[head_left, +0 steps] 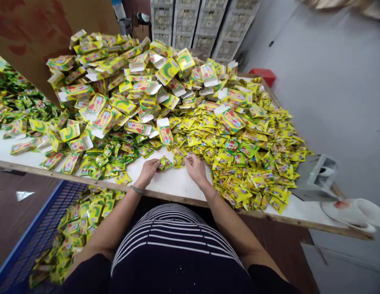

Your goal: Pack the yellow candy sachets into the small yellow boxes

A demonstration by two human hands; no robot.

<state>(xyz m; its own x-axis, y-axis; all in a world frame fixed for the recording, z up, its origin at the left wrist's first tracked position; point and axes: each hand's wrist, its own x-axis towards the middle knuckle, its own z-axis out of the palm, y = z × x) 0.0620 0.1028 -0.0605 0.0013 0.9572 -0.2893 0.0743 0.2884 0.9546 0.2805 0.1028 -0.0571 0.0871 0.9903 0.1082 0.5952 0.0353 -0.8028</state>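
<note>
My left hand (149, 170) is closed, pinching the edge of a small green sachet (165, 163) over the bare strip of the white table (168, 183). Across from it, my right hand (195, 166) is closed, fingertips at the edge of a yellow sachet (178, 161). The two sachets lie side by side between my hands. A large heap of yellow sachets (254, 163) spreads to the right. Green sachets (107, 155) are piled to the left of my left hand. Just beyond my hands, an open-ended printed carton (164, 131) leans on the sachets.
A tall heap of small yellow cartons (116, 69) covers the back. Below the table's left edge stands a blue crate (33, 228) holding filled cartons. A grey metal device (315, 175) and a white container (352, 212) sit at right. White baskets (184, 24) are stacked behind.
</note>
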